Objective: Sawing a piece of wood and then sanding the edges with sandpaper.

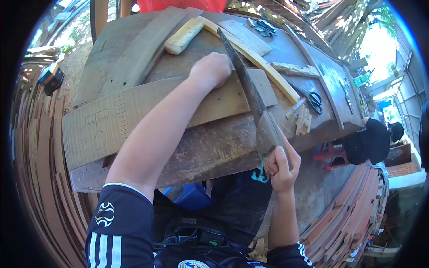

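Observation:
A handsaw [248, 87] with a dark blade lies slantwise across a long wooden board [219, 105] near the board's right end. My right hand [281, 169] is wrapped round the saw's handle, its index finger stretched along the side. A turquoise cord [259, 175] hangs at the handle. Left of the blade, my left hand [211, 70] is closed in a fist and bears down on the board; its fingertips are hidden. Pencil lines and a drawn outline mark the board's left part. The board lies on a worn workbench [210, 149].
A pale L-shaped wooden piece [263, 64] lies beyond the saw, with black-handled scissors [315, 102] and wood offcuts [303, 120] to its right. Long planks [143, 53] cover the bench's far left. Stacked timber [339, 210] stands at lower right, near a person in black [368, 140].

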Action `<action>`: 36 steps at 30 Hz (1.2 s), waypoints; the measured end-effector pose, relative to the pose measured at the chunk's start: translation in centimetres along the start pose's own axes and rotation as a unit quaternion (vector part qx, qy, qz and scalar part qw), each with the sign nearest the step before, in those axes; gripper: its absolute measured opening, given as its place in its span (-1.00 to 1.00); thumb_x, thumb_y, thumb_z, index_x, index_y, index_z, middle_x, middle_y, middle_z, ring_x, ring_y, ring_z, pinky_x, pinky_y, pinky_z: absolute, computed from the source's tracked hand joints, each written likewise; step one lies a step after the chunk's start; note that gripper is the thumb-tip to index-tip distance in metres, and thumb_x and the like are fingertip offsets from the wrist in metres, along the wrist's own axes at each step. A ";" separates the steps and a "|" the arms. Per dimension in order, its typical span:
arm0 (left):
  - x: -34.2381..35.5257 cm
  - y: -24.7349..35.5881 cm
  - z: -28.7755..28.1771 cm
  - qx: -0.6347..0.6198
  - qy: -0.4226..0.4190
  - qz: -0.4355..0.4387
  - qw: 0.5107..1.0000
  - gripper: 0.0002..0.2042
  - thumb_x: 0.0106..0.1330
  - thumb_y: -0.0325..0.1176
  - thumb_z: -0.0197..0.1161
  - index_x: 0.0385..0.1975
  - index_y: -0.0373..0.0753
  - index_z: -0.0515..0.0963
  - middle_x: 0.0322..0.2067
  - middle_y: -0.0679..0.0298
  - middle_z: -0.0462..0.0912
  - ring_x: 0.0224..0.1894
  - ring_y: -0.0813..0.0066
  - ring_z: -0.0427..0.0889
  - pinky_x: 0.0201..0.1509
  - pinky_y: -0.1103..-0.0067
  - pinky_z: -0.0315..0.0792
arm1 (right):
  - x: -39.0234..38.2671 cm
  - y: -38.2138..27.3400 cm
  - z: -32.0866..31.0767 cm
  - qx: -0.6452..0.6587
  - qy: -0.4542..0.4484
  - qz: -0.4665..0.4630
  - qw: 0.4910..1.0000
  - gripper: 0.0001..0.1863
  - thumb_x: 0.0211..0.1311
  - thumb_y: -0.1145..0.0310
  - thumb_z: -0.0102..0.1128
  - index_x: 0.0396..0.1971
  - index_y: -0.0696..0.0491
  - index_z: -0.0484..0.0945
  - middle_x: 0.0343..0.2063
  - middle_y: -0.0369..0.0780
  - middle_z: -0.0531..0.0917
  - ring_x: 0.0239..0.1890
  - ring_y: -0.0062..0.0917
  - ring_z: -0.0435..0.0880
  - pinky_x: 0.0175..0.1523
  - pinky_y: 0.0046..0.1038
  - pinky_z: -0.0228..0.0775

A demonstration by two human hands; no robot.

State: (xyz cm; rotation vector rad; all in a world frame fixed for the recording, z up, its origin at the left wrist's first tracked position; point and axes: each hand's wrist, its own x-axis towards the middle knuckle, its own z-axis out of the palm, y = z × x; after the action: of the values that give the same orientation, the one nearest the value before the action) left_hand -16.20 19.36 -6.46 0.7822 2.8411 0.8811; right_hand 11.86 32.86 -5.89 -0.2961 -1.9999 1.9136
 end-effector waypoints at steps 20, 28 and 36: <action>1.0 0.6 0.8 0.006 0.043 -0.014 0.999 -0.60 0.46 -0.25 -0.06 -0.24 -0.38 0.71 -0.12 -0.17 0.71 -0.02 -0.16 0.69 0.15 0.15 0.55 | -8.2 -1.2 -5.9 0.022 0.001 -0.004 1.000 -0.40 0.49 0.31 -0.02 0.35 0.44 0.29 -0.74 -0.43 0.30 -0.72 -0.81 0.18 -0.58 -0.63 0.04; 2.1 -3.2 0.1 0.102 0.029 0.001 0.994 -0.66 0.44 -0.33 -0.05 -0.21 -0.36 0.71 -0.09 -0.14 0.71 -0.03 -0.09 0.71 0.14 0.15 0.56 | -7.6 -0.5 -5.9 0.013 -0.050 -0.010 0.999 -0.42 0.50 0.36 -0.07 0.38 0.43 0.24 -0.76 -0.42 0.29 -0.72 -0.80 0.18 -0.55 -0.62 0.04; 0.5 -1.4 0.0 0.034 0.044 -0.018 0.998 -0.60 0.52 -0.25 -0.08 -0.23 -0.38 0.70 -0.14 -0.14 0.72 -0.05 -0.14 0.70 0.12 0.13 0.56 | -7.1 -0.2 -7.6 0.280 0.055 0.173 0.943 -0.48 0.58 0.07 -0.28 0.25 0.09 0.45 -0.82 -0.45 0.06 -0.80 -0.66 0.02 -0.59 -0.50 0.00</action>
State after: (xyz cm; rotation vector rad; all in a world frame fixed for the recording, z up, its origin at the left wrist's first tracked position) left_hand -17.27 18.66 -7.16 0.7139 2.9652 0.8397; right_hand 21.37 37.03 -6.34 -0.6097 -1.3146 2.5163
